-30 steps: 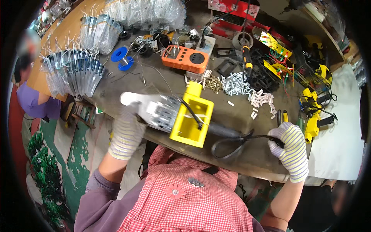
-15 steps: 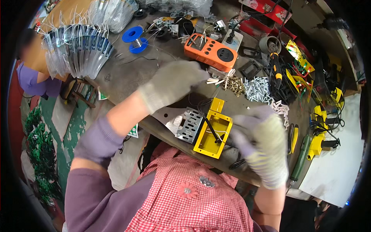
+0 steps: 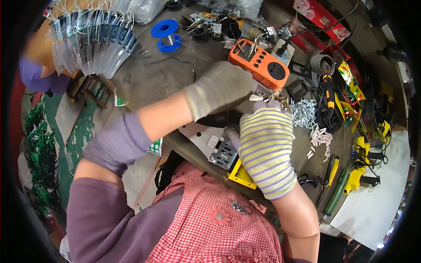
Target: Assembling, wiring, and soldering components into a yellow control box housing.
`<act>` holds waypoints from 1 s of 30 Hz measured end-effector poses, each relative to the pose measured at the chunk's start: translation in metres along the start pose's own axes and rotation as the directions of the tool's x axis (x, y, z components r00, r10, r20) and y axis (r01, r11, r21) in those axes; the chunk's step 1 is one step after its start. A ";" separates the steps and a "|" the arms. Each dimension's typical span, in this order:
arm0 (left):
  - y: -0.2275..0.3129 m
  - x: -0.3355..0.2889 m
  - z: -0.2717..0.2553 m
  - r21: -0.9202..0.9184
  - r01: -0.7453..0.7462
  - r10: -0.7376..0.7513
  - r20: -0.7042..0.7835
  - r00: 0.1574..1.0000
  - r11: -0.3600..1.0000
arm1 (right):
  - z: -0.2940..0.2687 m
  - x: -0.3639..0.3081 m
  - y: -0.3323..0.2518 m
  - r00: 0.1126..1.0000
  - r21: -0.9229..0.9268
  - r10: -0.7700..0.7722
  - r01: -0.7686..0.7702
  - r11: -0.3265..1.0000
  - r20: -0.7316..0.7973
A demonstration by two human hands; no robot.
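At five o'clock from the middle, a yellow box (image 3: 242, 180) is mostly hidden by the right hand (image 3: 267, 147). At twelve, small white tubes (image 3: 255, 97) are perhaps being reached for by the left hand (image 3: 220, 89); careful pinching seems needed next. Neither hand's grip can be told. The box looks bright and straight-edged.

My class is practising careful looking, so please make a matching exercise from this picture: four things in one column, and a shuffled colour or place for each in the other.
Column one
1. right hand
2. wire spool
3. device with a round socket
4. apron

Column two
A. orange
B. red and white checks
C. hiding part of the yellow box
D. blue ends

Pairs: 1-C, 2-D, 3-A, 4-B
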State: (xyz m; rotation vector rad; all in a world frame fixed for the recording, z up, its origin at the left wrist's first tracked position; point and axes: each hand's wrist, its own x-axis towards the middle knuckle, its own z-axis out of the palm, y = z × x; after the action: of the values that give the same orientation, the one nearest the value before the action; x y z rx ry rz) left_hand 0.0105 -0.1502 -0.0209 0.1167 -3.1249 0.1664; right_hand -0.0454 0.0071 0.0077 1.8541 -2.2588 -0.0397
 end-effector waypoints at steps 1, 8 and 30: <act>-0.003 -0.010 0.001 -0.039 0.057 -0.063 -0.174 0.983 0.998 | -0.002 0.000 0.001 0.997 0.099 -0.076 0.074 0.992 0.013; 0.032 -0.094 -0.005 -0.989 0.046 -0.645 -0.054 0.762 0.138 | -0.005 -0.029 0.028 0.952 0.868 0.301 -0.105 0.485 -0.053; 0.041 -0.079 -0.004 -0.914 -0.108 -0.569 0.147 0.809 -0.390 | -0.001 -0.041 0.013 0.844 0.979 0.497 -0.163 -0.121 0.202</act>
State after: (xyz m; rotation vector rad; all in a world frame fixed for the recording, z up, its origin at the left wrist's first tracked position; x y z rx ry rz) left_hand 0.0863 -0.1036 -0.0223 0.6225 -1.4732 -2.0831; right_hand -0.0502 0.0500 0.0047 1.1411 -2.5362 2.4508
